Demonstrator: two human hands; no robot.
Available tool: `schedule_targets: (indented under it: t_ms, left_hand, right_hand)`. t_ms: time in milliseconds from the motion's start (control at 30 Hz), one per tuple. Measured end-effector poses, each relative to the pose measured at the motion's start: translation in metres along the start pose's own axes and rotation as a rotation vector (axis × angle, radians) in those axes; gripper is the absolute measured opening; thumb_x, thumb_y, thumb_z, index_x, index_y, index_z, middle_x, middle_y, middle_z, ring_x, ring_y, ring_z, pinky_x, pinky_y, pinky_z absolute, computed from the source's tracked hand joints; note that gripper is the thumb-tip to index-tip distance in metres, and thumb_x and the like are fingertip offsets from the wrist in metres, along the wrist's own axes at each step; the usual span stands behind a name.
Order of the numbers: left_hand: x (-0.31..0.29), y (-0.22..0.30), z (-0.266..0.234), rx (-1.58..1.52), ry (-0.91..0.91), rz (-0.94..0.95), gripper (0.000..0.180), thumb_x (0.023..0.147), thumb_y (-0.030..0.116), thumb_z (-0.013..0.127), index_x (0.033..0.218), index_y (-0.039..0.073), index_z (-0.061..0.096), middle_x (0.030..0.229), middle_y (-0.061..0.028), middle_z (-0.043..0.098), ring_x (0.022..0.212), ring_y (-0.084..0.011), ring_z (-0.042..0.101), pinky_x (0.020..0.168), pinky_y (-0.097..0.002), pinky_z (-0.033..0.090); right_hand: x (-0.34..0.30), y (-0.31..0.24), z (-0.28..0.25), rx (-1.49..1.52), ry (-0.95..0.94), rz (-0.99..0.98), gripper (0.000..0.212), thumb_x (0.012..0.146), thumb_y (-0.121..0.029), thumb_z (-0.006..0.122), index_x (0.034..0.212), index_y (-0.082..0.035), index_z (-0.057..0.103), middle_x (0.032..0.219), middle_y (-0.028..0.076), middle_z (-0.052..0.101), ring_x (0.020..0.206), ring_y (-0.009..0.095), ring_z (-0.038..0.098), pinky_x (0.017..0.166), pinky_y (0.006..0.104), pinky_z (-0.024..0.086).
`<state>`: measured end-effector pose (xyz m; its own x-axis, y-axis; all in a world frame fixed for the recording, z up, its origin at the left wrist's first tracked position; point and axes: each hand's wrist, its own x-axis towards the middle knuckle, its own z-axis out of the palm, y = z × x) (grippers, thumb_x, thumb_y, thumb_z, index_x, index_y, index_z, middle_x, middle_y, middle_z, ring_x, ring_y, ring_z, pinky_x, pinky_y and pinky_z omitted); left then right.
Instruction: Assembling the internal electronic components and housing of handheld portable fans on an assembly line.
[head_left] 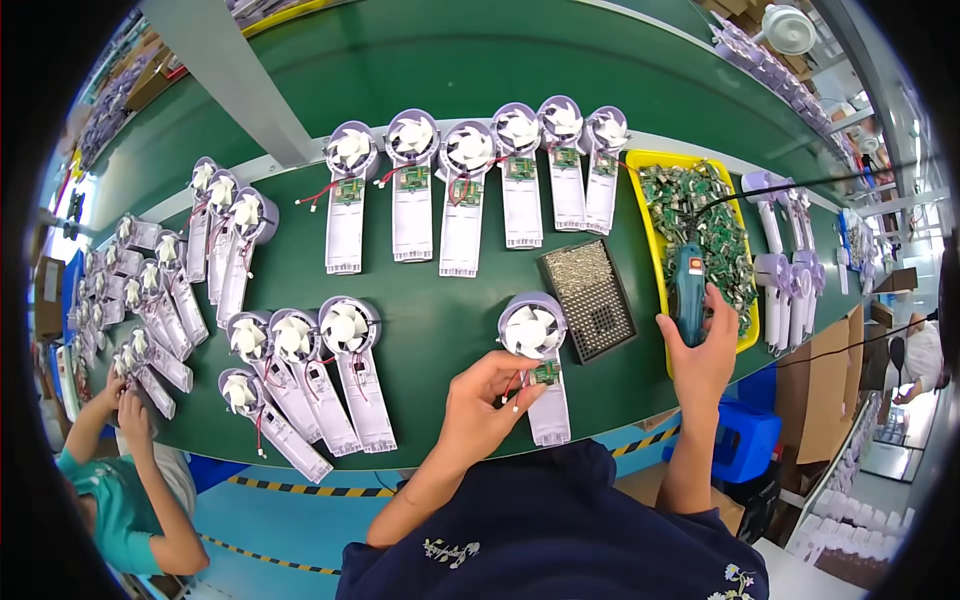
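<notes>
A handheld fan half-shell (pixel 550 418) lies in front of me, its white fan blades (pixel 531 331) at the far end. My left hand (pixel 482 402) is closed at its middle, thumb and forefinger at the edges of a small green circuit board (pixel 546 372). Red wires with a white connector hang by those fingers. My right hand (pixel 703 355) is wrapped round a teal electric screwdriver (pixel 688 290), over the right part of the table. Its tip is not visible. Between the hands stands a dark screw tray (pixel 588 300) with many small screws standing in its holes.
A yellow bin (pixel 657 255) full of green circuit boards is under the screwdriver. Several fan shells with boards (pixel 410 220) line the back; others (pixel 310 385) lie left. A co-worker's hands (pixel 125 400) handle fans at far left. White fan bodies (pixel 790 290) lie right. A black cable (pixel 790 188) runs overhead.
</notes>
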<state>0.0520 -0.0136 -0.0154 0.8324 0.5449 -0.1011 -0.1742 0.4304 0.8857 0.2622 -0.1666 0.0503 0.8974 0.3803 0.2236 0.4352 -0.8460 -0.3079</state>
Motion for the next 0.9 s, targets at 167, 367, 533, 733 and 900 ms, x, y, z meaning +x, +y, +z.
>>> schedule_targets:
  t_ms: [167,367,533,733,900]
  left_hand:
    - [-0.003,0.000,-0.002,0.008,0.001,0.004,0.027,0.088,-0.009,0.068,0.114,-0.005,0.060,0.107,-0.0105,0.068,0.100,-0.0136,0.066,0.089,-0.0272,0.053]
    - [-0.003,-0.005,-0.002,0.029,0.022,0.002,0.027,0.087,-0.008,0.068,0.112,-0.004,0.060,0.106,-0.0105,0.068,0.099,-0.0137,0.066,0.089,-0.0270,0.054]
    - [-0.003,-0.003,0.002,0.028,0.034,-0.004,0.027,0.087,-0.007,0.070,0.112,-0.004,0.060,0.106,-0.0111,0.069,0.096,-0.0137,0.067,0.087,-0.0270,0.054]
    - [-0.004,-0.003,0.001,0.015,0.052,-0.006,0.027,0.087,-0.007,0.069,0.112,-0.004,0.059,0.106,-0.0115,0.069,0.097,-0.0144,0.067,0.086,-0.0269,0.054]
    - [-0.005,-0.005,0.000,0.015,0.042,-0.023,0.027,0.087,-0.007,0.069,0.112,-0.004,0.059,0.107,-0.0124,0.069,0.098,-0.0147,0.068,0.086,-0.0264,0.054]
  right_hand:
    - [-0.002,-0.001,0.003,0.042,0.154,-0.120,0.063,0.081,-0.025,0.080,0.133,-0.004,0.052,0.126,0.017,0.052,0.112,0.033,0.053,0.095,0.0414,0.045]
    - [0.034,-0.062,0.020,0.547,0.080,-0.347,0.052,0.086,-0.014,0.072,0.132,-0.002,0.052,0.125,0.016,0.055,0.108,0.027,0.058,0.090,0.0370,0.049]
    - [0.103,-0.077,0.079,0.219,0.007,-0.490,0.071,0.090,-0.035,0.066,0.142,0.005,0.036,0.134,0.030,0.048,0.123,0.044,0.050,0.102,0.0508,0.042]
    - [0.128,-0.101,0.072,-0.126,-0.129,-0.343,0.070,0.089,-0.043,0.062,0.138,0.003,0.042,0.128,0.029,0.054,0.116,0.043,0.054,0.096,0.0494,0.048]
    - [0.132,-0.099,0.077,-0.218,-0.061,-0.362,0.048,0.087,-0.035,0.066,0.119,-0.001,0.055,0.098,0.017,0.067,0.097,0.036,0.062,0.079,0.0472,0.054]
